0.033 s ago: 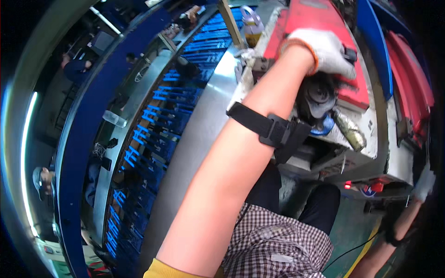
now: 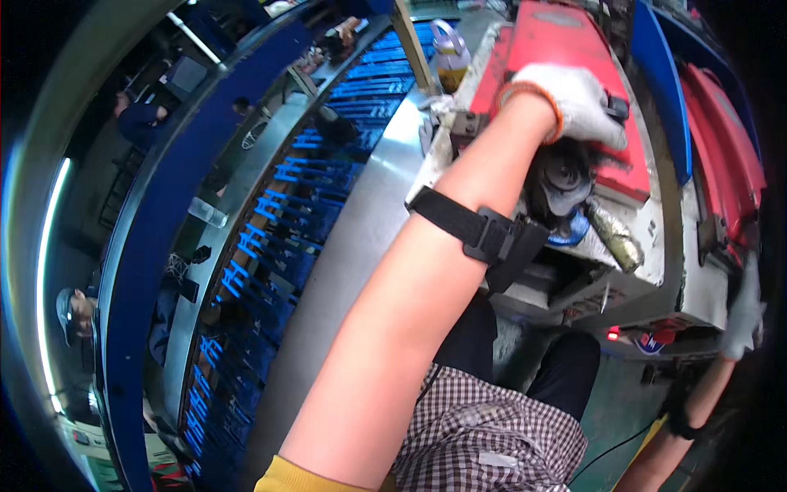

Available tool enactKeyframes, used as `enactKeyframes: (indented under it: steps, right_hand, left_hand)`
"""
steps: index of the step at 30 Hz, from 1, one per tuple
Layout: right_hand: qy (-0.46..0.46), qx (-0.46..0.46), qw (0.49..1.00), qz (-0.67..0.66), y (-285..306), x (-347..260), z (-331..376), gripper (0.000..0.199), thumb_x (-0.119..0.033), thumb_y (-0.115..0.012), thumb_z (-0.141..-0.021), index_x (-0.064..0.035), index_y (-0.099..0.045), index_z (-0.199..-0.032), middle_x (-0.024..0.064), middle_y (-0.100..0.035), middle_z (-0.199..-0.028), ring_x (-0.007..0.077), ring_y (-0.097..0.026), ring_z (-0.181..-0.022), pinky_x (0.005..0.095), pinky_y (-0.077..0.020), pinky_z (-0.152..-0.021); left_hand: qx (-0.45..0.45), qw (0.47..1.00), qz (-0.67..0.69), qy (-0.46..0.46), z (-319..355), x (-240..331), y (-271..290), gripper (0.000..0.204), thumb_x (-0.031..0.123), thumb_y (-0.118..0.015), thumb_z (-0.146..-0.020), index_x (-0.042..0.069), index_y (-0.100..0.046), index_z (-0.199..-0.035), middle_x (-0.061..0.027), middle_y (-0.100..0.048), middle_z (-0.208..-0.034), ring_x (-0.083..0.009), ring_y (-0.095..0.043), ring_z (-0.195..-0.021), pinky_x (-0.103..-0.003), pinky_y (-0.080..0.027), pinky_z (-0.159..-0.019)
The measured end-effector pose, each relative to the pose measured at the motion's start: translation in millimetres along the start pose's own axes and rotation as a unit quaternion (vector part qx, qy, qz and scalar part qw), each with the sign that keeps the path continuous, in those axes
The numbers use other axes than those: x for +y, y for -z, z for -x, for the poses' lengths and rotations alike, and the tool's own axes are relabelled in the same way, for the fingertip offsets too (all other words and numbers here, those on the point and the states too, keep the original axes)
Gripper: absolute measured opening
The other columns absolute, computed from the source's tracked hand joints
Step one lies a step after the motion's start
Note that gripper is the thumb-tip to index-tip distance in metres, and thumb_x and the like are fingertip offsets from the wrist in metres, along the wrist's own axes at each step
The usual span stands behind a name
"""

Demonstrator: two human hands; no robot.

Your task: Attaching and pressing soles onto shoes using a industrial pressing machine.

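Evidently your gloved left hand (image 2: pixel 574 102) braces, fingers curled, on the red machine cover (image 2: pixel 557 49), while your right hand (image 2: pixel 744 316), fingers unclear, steadies the machine's edge.

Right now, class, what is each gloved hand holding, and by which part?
The left hand rests on the red machine cover, near its front edge; whether it grips cannot be told. The right hand is too dim to tell.
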State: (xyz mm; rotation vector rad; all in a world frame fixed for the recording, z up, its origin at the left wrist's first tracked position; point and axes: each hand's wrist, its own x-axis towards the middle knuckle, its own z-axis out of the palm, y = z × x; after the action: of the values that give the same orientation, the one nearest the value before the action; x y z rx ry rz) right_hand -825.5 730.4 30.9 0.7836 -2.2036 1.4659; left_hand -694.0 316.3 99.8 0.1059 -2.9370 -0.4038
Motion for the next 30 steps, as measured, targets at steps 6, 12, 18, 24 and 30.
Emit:
enactKeyframes:
  steps: [6, 12, 18, 24, 30]
  right_hand:
    - [0.125, -0.303, 0.937, -0.118, -166, -89, 79, 0.05, -0.016, -0.053, -0.107, -0.0053, -0.051, -0.156, 0.0055, -0.066, -0.127, 0.0102, -0.061, -0.099, 0.0264, -0.0522, -0.088]
    - [-0.204, -0.484, 0.798, -0.295, -165, -180, 122, 0.067, -0.031, -0.052, -0.109, -0.0126, -0.027, -0.168, 0.0096, -0.069, -0.103, 0.011, -0.06, -0.067, 0.025, -0.0537, -0.063]
    - [0.007, -0.439, 0.884, -0.16, -238, -196, 151, 0.069, -0.023, -0.057, -0.105, -0.0081, -0.025, -0.164, 0.0328, -0.067, -0.127, 0.0511, -0.064, -0.119, 0.0476, -0.0532, -0.097]
    - [0.155, -0.381, 0.895, -0.17, -219, -184, 137, 0.048, -0.012, -0.061, -0.1, -0.007, -0.056, -0.148, 0.0236, -0.072, -0.121, 0.0402, -0.071, -0.111, 0.0443, -0.0555, -0.097]
    - [0.308, -0.255, 0.91, -0.114, -188, -177, 77, 0.028, 0.009, -0.062, -0.091, -0.0033, -0.073, -0.114, 0.0154, -0.071, -0.101, 0.0358, -0.069, -0.095, 0.0424, -0.0554, -0.086]
  left_hand:
    - [-0.027, 0.999, 0.015, 0.024, 8, -3, 4, 0.072, 0.069, -0.073, -0.074, 0.011, -0.081, -0.115, -0.018, -0.078, -0.111, -0.0334, -0.074, -0.103, -0.039, -0.055, -0.095]
    - [-0.092, 0.994, 0.052, 0.04, 5, -10, 11, 0.057, 0.059, -0.074, -0.081, 0.008, -0.081, -0.107, -0.0113, -0.079, -0.094, -0.0255, -0.073, -0.086, -0.038, -0.055, -0.084]
    - [-0.131, 0.988, 0.072, 0.037, 0, -10, 17, 0.053, 0.056, -0.073, -0.083, 0.008, -0.081, -0.103, -0.0105, -0.078, -0.09, -0.0252, -0.072, -0.083, -0.038, -0.055, -0.082]
    - [-0.014, 0.999, -0.049, -0.013, 14, 2, 59, 0.054, 0.055, -0.072, -0.079, 0.009, -0.082, -0.105, -0.0189, -0.078, -0.1, -0.0352, -0.074, -0.094, -0.042, -0.057, -0.088]
    - [0.162, 0.979, -0.108, -0.053, 0, 12, 127, 0.053, 0.051, -0.073, -0.082, 0.012, -0.078, -0.118, -0.0179, -0.077, -0.109, -0.0323, -0.074, -0.104, -0.041, -0.057, -0.094]
